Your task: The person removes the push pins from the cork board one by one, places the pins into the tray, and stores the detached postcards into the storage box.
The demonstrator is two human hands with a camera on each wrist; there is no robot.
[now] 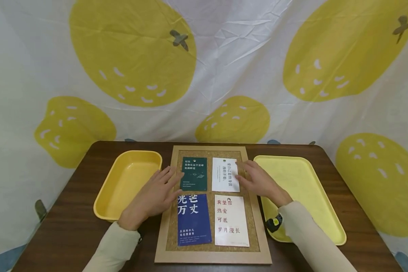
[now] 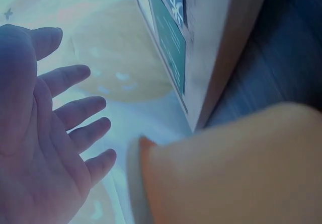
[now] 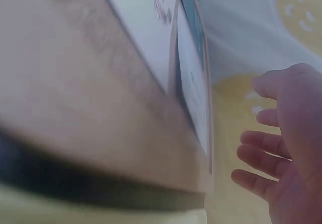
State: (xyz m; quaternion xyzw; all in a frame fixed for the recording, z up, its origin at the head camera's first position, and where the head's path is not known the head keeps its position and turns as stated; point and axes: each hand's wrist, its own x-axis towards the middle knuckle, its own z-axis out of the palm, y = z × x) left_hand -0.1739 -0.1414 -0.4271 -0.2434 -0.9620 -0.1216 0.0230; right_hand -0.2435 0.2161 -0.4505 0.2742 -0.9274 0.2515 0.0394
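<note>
A wood-framed cork board point(image 1: 213, 257) lies in the middle with several cards on it. My left hand point(image 1: 154, 194) is spread over its left edge, fingertips close to the dark green card point(image 1: 198, 179) and the blue card point(image 1: 194, 226). On the other side my right hand point(image 1: 260, 179) reaches over the frame, fingertips by the upper white card point(image 1: 221, 177), which has sideways print. Below that is a white card with red characters point(image 1: 232, 230). Small round pins show at the tops of the green and both white cards. Both wrist views show relaxed fingers holding nothing.
On the left stands a deep orange-yellow basin point(image 1: 117, 189), partly behind my left hand. A shallow pale yellow tray point(image 1: 312, 204) lies to the right, under my right forearm. The dark wooden table point(image 1: 68, 226) ends at a lemon-print cloth point(image 1: 224, 75) behind it.
</note>
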